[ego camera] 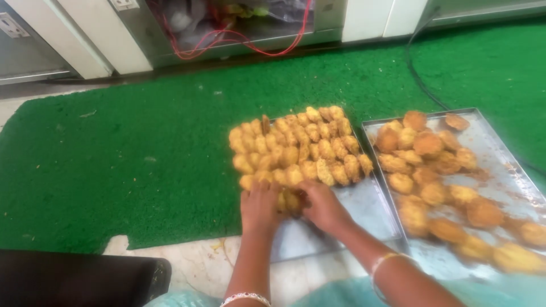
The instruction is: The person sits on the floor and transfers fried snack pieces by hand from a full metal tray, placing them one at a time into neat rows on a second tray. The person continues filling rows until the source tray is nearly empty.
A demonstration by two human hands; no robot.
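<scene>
Kneeling over the green mat (131, 153), you have a dark flat object (79, 278) at the lower left edge, its kind unclear. On the white cabinet fronts at the top left sit two small pale rectangular plates (10, 24), too blurred to make out. Further along, red wires (227, 42) loop under a metal unit that holds a clear plastic bag (267, 10) with yellow and green contents.

Your left hand (259, 209) rests palm down at the near edge of the packed golden breaded pieces (296, 148), fingers curled onto them. Those pieces stand in tight rows on the left metal tray (369, 210), whose near part is bare. Your right hand (323, 206) sits just beside the left one, its fingers closed around one or two breaded pieces (291, 200) between the two hands.

To the right, touching the first tray, a second metal tray (500, 165) carries rounder, browner patties (429, 145) lying loosely with crumbs around them. A black cable (418, 79) runs across the mat behind it.
</scene>
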